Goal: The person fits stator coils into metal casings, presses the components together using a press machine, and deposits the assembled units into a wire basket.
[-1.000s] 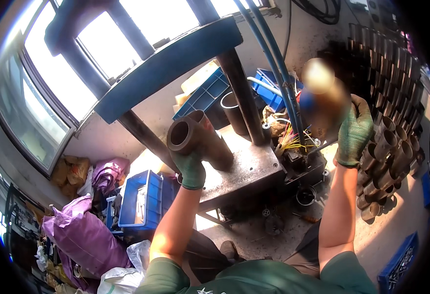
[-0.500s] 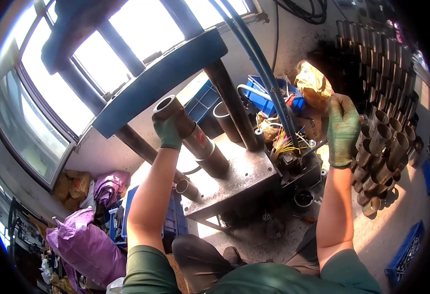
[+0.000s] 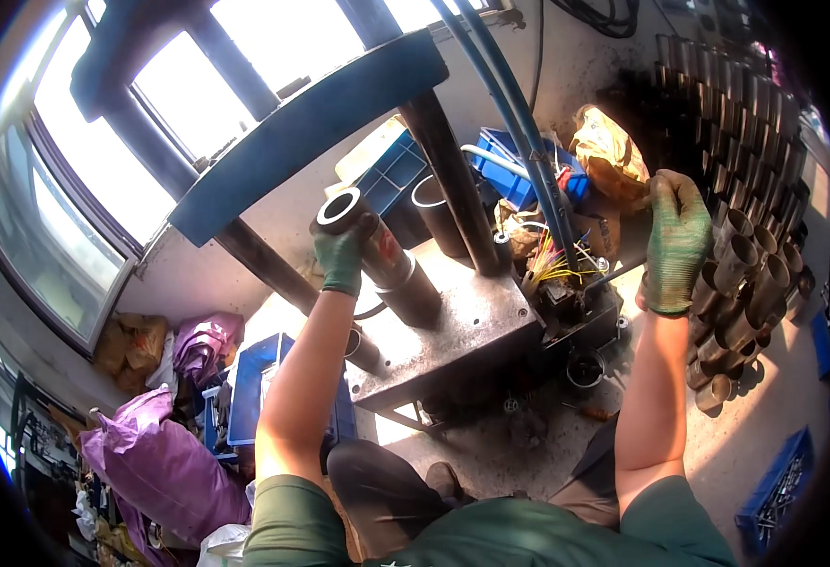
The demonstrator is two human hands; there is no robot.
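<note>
- We saw a cylinder stack (image 3: 398,274) on the press plate (image 3: 462,334).
- Behind it, to its right, we located a second cylinder (image 3: 446,227).
- We found a bin (image 3: 507,186) behind the plate.
- We noted a sack (image 3: 158,463) to the plate's left, tubes (image 3: 742,328) to its right.

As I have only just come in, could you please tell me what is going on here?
A person is working at a blue press. Their gloved left hand grips near the top of a stack of metal cylinders standing on the press's steel plate. The gloved right hand is at the end of a dark lever, its exact grip hidden. More metal tubes are piled to the right.
</note>
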